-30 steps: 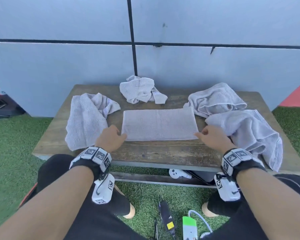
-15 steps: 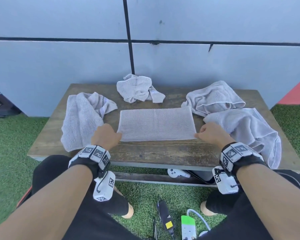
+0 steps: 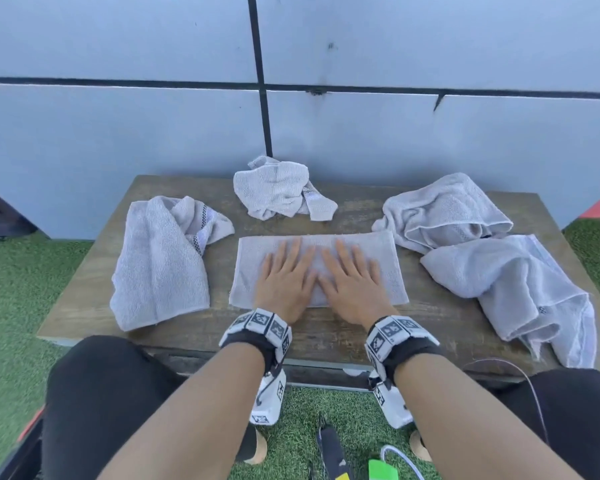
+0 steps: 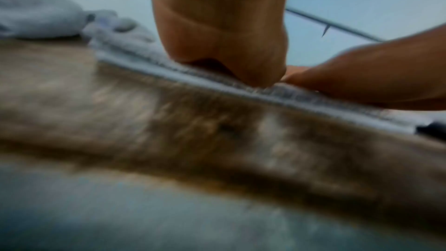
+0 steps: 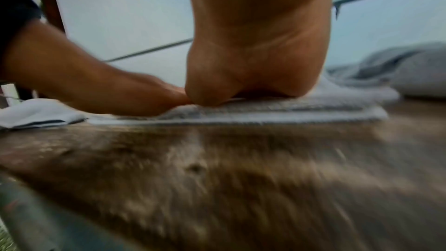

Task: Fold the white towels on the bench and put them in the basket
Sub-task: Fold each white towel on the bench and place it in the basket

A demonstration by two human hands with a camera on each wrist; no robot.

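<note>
Pressing folded towel (image 3: 387, 268) flat at centre of worktop (image 3: 326, 330), left hand (image 3: 284, 280) and right hand (image 3: 352, 282) spread open, gripping nothing. Next: fold again; basket unseen.

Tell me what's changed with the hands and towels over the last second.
The left hand and right hand let go of the folded towel's near corners and moved inward; both now press flat on its middle, side by side. The four crumpled towels stayed put on the bench.
</note>
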